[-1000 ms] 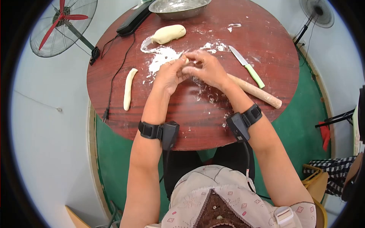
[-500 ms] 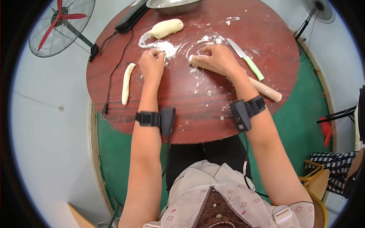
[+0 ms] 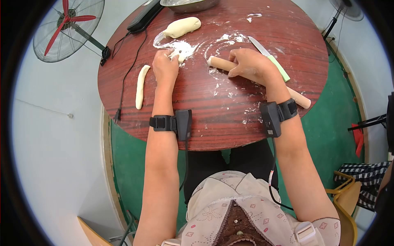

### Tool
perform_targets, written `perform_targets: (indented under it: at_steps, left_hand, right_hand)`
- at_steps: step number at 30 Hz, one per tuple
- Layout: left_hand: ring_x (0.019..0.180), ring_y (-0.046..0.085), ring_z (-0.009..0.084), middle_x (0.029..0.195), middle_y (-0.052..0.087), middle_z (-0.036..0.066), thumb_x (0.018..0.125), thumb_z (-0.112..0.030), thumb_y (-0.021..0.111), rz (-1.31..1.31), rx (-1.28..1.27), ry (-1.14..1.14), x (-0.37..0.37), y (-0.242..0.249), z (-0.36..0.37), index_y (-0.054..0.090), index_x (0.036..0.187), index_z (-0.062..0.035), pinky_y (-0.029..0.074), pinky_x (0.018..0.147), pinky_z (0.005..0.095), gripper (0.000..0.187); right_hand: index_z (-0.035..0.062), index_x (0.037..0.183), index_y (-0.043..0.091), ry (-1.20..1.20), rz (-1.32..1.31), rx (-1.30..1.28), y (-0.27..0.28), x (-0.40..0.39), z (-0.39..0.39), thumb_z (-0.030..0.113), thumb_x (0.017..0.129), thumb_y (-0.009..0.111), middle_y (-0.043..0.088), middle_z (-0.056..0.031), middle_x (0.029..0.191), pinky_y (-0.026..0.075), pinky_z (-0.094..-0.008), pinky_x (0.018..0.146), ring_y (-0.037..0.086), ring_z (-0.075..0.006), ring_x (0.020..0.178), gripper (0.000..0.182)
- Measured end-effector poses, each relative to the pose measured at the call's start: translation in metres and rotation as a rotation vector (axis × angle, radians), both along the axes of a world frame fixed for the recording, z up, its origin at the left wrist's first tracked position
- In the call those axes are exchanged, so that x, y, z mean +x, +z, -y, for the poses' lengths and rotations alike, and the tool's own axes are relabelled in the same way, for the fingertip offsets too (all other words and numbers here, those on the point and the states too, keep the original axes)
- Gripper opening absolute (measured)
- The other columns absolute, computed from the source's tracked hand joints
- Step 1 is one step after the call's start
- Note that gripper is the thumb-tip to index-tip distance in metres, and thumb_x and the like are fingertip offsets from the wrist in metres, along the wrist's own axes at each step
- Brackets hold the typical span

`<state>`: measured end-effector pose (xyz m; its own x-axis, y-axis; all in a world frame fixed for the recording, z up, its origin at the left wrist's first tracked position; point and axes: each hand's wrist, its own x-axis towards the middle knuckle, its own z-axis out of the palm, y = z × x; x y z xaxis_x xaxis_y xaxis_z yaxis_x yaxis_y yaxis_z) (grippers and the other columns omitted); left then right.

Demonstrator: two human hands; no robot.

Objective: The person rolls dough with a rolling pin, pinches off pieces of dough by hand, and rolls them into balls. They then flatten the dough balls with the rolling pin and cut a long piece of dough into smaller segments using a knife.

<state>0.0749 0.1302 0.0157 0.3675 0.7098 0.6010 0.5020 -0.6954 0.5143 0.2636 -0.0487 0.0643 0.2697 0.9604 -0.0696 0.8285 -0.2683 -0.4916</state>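
My left hand (image 3: 165,67) has its fingers closed on a small pale piece of dough (image 3: 178,57), at the edge of a patch of white flour (image 3: 185,49). The fingers partly cover this piece. My right hand (image 3: 252,65) is curled over a wooden rolling pin (image 3: 298,97), which lies slanted on the table, its far end dusted with flour. Left of my left hand lies a long thin strip of dough (image 3: 142,87). Beyond the flour rests a thick dough roll (image 3: 183,27). A knife with a green handle (image 3: 278,68) lies just beyond the rolling pin.
The round reddish-brown table (image 3: 205,123) has flour scattered on it. A metal basin (image 3: 191,5) stands at the far edge, beside a black case-like object (image 3: 145,17). A black cord with a plug (image 3: 124,82) runs down the left side. A fan (image 3: 67,26) stands at left.
My left hand has lowered the dough piece against the flour. My right hand has shifted back along the rolling pin, showing more of its far end. The whole view has shifted slightly.
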Motion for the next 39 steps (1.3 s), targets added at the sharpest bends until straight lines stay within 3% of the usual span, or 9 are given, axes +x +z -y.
perform_targets:
  at_steps: [4, 8, 14, 19, 20, 21, 26, 30, 39]
  left_hand:
    - [0.091, 0.059, 0.0339, 0.095, 0.065, 0.017, 0.073, -0.014, 0.072, -0.234, 0.07, -0.051, 0.002, -0.001, 0.006, 0.072, 0.091, -0.0018, 0.047, 0.081, 0.041, 0.022]
    - [0.092, 0.058, 0.0351, 0.095, 0.065, 0.018, 0.073, -0.017, 0.073, -0.332, 0.085, 0.021, 0.003, -0.004, 0.0, 0.072, 0.092, -0.0019, 0.047, 0.081, 0.044, 0.024]
    - [0.087, 0.061, 0.0345, 0.088, 0.066, 0.019, 0.074, -0.016, 0.072, -0.322, 0.027, 0.076, 0.0, 0.002, 0.006, 0.071, 0.088, -0.0009, 0.048, 0.079, 0.042, 0.021]
    - [0.084, 0.064, 0.0289, 0.089, 0.067, 0.016, 0.075, -0.013, 0.07, 0.086, -0.205, -0.343, 0.019, 0.011, 0.039, 0.07, 0.091, -0.0002, 0.051, 0.074, 0.0351, 0.021]
    - [0.082, 0.064, 0.0284, 0.086, 0.067, 0.014, 0.075, -0.013, 0.07, 0.084, -0.285, -0.428, 0.026, 0.002, 0.046, 0.07, 0.088, -0.0003, 0.05, 0.074, 0.0354, 0.018]
    - [0.077, 0.062, 0.0152, 0.081, 0.066, 0.009, 0.077, -0.014, 0.072, -0.055, -0.117, -0.469, 0.03, 0.006, 0.056, 0.069, 0.084, -0.0007, 0.049, 0.072, 0.028, 0.015]
    - [0.079, 0.062, 0.0155, 0.082, 0.065, 0.008, 0.077, -0.011, 0.071, -0.338, -0.069, -0.538, 0.027, 0.014, 0.062, 0.069, 0.086, -0.0001, 0.049, 0.071, 0.0273, 0.014]
    - [0.078, 0.062, 0.0162, 0.084, 0.065, 0.008, 0.078, -0.006, 0.068, -0.049, -0.239, -0.519, 0.025, 0.016, 0.059, 0.07, 0.089, 0.0011, 0.048, 0.069, 0.0263, 0.013]
    - [0.071, 0.061, 0.0201, 0.08, 0.065, 0.009, 0.078, -0.006, 0.068, -0.347, -0.127, -0.559, 0.022, 0.018, 0.061, 0.072, 0.088, -0.0029, 0.048, 0.066, 0.029, 0.012]
  right_hand:
    - [0.0007, 0.101, 0.066, -0.202, -0.053, 0.146, 0.016, 0.006, 0.001, 0.023, 0.072, 0.07, 0.067, -0.0165, 0.087, 0.049, -0.0366, 0.076, 0.064, -0.0279, 0.08, 0.037]
    - [0.0073, 0.092, 0.068, -0.312, 0.299, 0.458, -0.018, 0.016, -0.016, 0.03, 0.074, 0.072, 0.066, -0.0138, 0.088, 0.051, -0.042, 0.075, 0.064, -0.0303, 0.087, 0.029]
    - [0.0059, 0.097, 0.069, -0.283, 0.265, 0.249, -0.03, 0.008, -0.025, 0.031, 0.073, 0.073, 0.067, -0.0136, 0.089, 0.049, -0.041, 0.077, 0.063, -0.0302, 0.089, 0.036]
    - [0.0051, 0.096, 0.069, -0.288, 0.21, 0.218, -0.032, 0.017, -0.024, 0.034, 0.073, 0.072, 0.067, -0.0151, 0.087, 0.049, -0.0415, 0.075, 0.063, -0.0312, 0.086, 0.037]
    - [0.0048, 0.095, 0.069, -0.293, 0.205, 0.209, -0.031, 0.018, -0.023, 0.034, 0.073, 0.072, 0.067, -0.0155, 0.087, 0.049, -0.0417, 0.075, 0.063, -0.0316, 0.085, 0.037]
    - [0.0046, 0.095, 0.069, -0.294, 0.201, 0.198, -0.029, 0.019, -0.022, 0.035, 0.073, 0.072, 0.067, -0.016, 0.086, 0.049, -0.042, 0.075, 0.063, -0.0319, 0.085, 0.037]
    - [0.0042, 0.097, 0.069, -0.301, 0.18, 0.194, -0.032, 0.021, -0.023, 0.034, 0.073, 0.072, 0.067, -0.017, 0.09, 0.049, -0.0417, 0.077, 0.063, -0.0327, 0.087, 0.038]
    - [0.0039, 0.099, 0.068, -0.302, 0.132, 0.178, -0.028, 0.021, -0.019, 0.033, 0.071, 0.074, 0.067, -0.017, 0.093, 0.048, -0.0416, 0.078, 0.063, -0.0326, 0.09, 0.04]
    - [0.0046, 0.105, 0.065, -0.282, 0.117, 0.067, -0.016, 0.019, -0.011, 0.03, 0.069, 0.076, 0.067, -0.0153, 0.097, 0.048, -0.0398, 0.082, 0.063, -0.0307, 0.094, 0.046]
